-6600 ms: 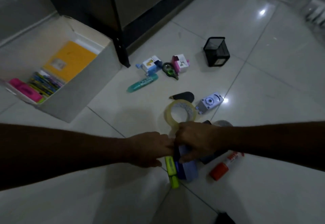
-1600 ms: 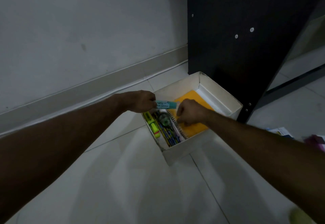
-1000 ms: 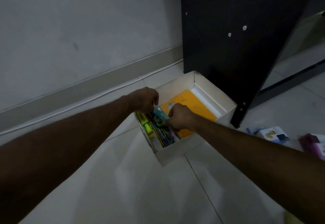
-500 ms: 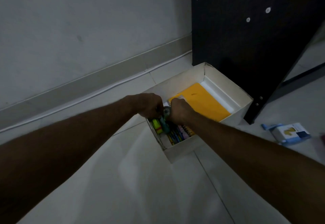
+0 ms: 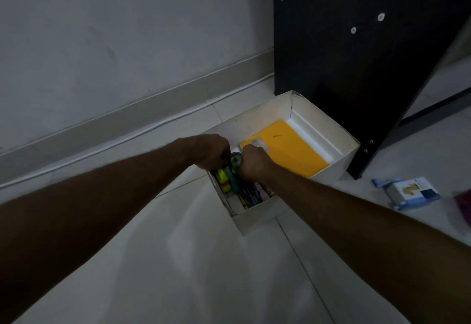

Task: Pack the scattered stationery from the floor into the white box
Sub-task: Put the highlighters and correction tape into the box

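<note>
The white box (image 5: 328,126) stands open on the floor by a black panel. Inside lie a yellow notebook (image 5: 293,153), several coloured pens (image 5: 251,195), a yellow-green highlighter (image 5: 222,179) and a teal marker (image 5: 234,183). Both hands reach into the box's near left corner. My left hand (image 5: 207,150) is curled over the top end of the teal marker and highlighter. My right hand (image 5: 254,164) is knuckles-up beside it, fingers hidden. A round grey-green tape dispenser (image 5: 236,158) shows between the two hands.
A small blue-and-white box (image 5: 410,192) lies on the tiles to the right, with a pink item (image 5: 464,206) at the frame edge. The black furniture panel (image 5: 356,56) rises behind the box. A wall and skirting run along the left.
The teal marker, held level above the box between both hands, has been turned and lowered beside the highlighter. Both hands have sunk into the box's near left corner.
</note>
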The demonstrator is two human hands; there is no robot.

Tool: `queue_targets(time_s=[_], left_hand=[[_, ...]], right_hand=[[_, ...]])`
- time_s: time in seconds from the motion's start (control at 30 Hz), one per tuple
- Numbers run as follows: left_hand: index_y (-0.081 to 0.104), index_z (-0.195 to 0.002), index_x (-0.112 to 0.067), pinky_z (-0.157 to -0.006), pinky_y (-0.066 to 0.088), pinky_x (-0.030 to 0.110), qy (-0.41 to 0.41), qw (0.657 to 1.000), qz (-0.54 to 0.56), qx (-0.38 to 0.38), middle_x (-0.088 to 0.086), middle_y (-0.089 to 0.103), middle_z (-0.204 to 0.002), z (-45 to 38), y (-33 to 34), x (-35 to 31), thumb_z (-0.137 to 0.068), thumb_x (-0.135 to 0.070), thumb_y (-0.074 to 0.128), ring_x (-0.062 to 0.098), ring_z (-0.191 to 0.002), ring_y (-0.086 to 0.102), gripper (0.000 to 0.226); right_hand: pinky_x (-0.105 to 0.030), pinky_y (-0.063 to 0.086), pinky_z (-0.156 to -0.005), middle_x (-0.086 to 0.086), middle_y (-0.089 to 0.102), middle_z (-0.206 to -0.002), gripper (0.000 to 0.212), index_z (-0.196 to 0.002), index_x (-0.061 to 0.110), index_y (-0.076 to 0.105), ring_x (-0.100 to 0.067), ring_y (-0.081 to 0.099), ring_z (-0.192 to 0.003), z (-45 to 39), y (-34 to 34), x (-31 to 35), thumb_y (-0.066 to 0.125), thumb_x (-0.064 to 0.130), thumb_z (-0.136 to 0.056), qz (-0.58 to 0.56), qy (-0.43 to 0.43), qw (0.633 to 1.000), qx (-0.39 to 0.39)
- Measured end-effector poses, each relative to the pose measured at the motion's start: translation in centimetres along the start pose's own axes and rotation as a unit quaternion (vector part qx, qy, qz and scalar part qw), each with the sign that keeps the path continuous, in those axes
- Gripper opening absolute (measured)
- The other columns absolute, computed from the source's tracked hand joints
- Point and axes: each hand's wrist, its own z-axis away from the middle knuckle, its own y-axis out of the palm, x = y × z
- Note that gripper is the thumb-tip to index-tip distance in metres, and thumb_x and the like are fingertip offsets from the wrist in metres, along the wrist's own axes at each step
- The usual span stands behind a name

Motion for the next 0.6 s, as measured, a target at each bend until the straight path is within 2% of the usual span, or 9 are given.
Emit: queue_targets(time_s=[0.07, 0.13, 0.2, 0.23, 0.27, 0.33, 0.43, 0.53, 0.6], left_hand=[[0.072, -0.095, -0.009, -0.069, 0.050, 0.031, 0.000, 1.000, -0.007, -0.004, 0.007, 0.070, -0.088, 0.1, 0.1, 0.0, -0.096, -0.031, 0.048, 0.020, -0.077, 0.064, 0.033], [0.071, -0.089, -0.008, -0.069, 0.049, 0.030, 0.001, 1.000, -0.013, -0.002, 0.007, 0.068, -0.083, 0.1, 0.0, -0.2, -0.095, -0.030, 0.047, 0.021, -0.074, 0.062, 0.033], [0.071, -0.087, -0.007, -0.068, 0.049, 0.031, -0.004, 1.000, -0.007, 0.002, 0.007, 0.069, -0.083, 0.0, -0.1, -0.4, -0.094, -0.031, 0.046, 0.021, -0.072, 0.062, 0.035], [0.071, -0.088, -0.008, -0.069, 0.051, 0.031, -0.007, 1.000, 0.000, 0.003, 0.008, 0.070, -0.084, 0.0, -0.1, -0.5, -0.094, -0.031, 0.046, 0.020, -0.073, 0.063, 0.035], [0.071, -0.089, -0.008, -0.070, 0.052, 0.032, -0.008, 1.000, 0.005, 0.004, 0.009, 0.071, -0.086, 0.0, -0.2, -0.4, -0.094, -0.030, 0.047, 0.020, -0.073, 0.064, 0.034], [0.071, -0.090, -0.008, -0.069, 0.052, 0.032, -0.011, 1.000, 0.005, 0.006, 0.009, 0.071, -0.088, 0.1, -0.1, -0.4, -0.094, -0.031, 0.048, 0.021, -0.075, 0.065, 0.032], [0.069, -0.094, -0.010, -0.069, 0.048, 0.031, -0.022, 1.000, -0.006, 0.017, 0.005, 0.066, -0.087, 0.7, 0.3, -0.1, -0.095, -0.037, 0.048, 0.021, -0.078, 0.063, 0.034], [0.069, -0.098, -0.011, -0.074, 0.046, 0.030, -0.028, 0.999, -0.021, 0.028, 0.003, 0.060, -0.086, 0.6, 0.2, -0.6, -0.097, -0.036, 0.045, 0.021, -0.081, 0.058, 0.035], [0.069, -0.095, -0.012, -0.077, 0.049, 0.032, -0.033, 0.999, -0.027, 0.024, 0.004, 0.063, -0.088, 0.5, 0.2, -0.4, -0.097, -0.035, 0.042, 0.022, -0.081, 0.059, 0.035]], right_hand=[[-0.025, 0.034, -0.052, -0.016, 0.054, -0.086, 0.029, -0.071, 0.012, 0.037, -0.029, 0.058, -0.094, 0.0, -0.1, 0.1, 0.056, 0.005, -0.092, 0.000, 0.006, 1.000, 0.006], [-0.031, 0.044, -0.067, -0.025, 0.060, -0.110, 0.024, -0.075, 0.011, 0.040, -0.035, 0.060, -0.108, 0.3, -0.1, 0.4, 0.056, 0.005, -0.092, 0.010, 0.003, 1.000, -0.008], [-0.037, 0.049, -0.083, -0.027, 0.057, -0.124, 0.011, -0.087, 0.007, 0.047, -0.038, 0.057, -0.115, 0.6, -0.1, 0.7, 0.057, 0.006, -0.092, 0.018, -0.003, 1.000, -0.025], [-0.038, 0.048, -0.088, -0.027, 0.056, -0.127, 0.012, -0.102, 0.002, 0.052, -0.038, 0.056, -0.118, 0.6, 0.0, 0.8, 0.057, 0.007, -0.092, 0.023, -0.005, 0.999, -0.031], [-0.038, 0.047, -0.091, -0.026, 0.054, -0.129, 0.025, -0.115, -0.002, 0.051, -0.037, 0.054, -0.120, 0.6, 0.1, 0.9, 0.057, 0.007, -0.093, 0.030, -0.005, 0.999, -0.032], [-0.038, 0.046, -0.090, -0.025, 0.052, -0.131, 0.033, -0.123, -0.004, 0.047, -0.037, 0.052, -0.122, 0.9, 0.3, 1.2, 0.056, 0.007, -0.094, 0.034, -0.010, 0.999, -0.032], [-0.035, 0.044, -0.071, -0.022, 0.057, -0.119, 0.031, -0.113, 0.000, 0.051, -0.038, 0.058, -0.108, 1.1, -0.6, 1.4, 0.064, 0.015, -0.089, 0.012, 0.000, 0.998, -0.055], [-0.028, 0.042, -0.053, -0.016, 0.059, -0.087, 0.023, -0.080, 0.009, 0.051, -0.031, 0.062, -0.082, 1.9, -3.8, 0.2, 0.071, 0.021, -0.078, 0.005, 0.015, 0.999, -0.049], [-0.032, 0.055, -0.053, -0.015, 0.064, -0.073, 0.026, -0.072, 0.006, 0.056, -0.029, 0.066, -0.068, 2.8, -5.4, -0.3, 0.074, 0.025, -0.074, -0.025, 0.034, 0.999, 0.015]])
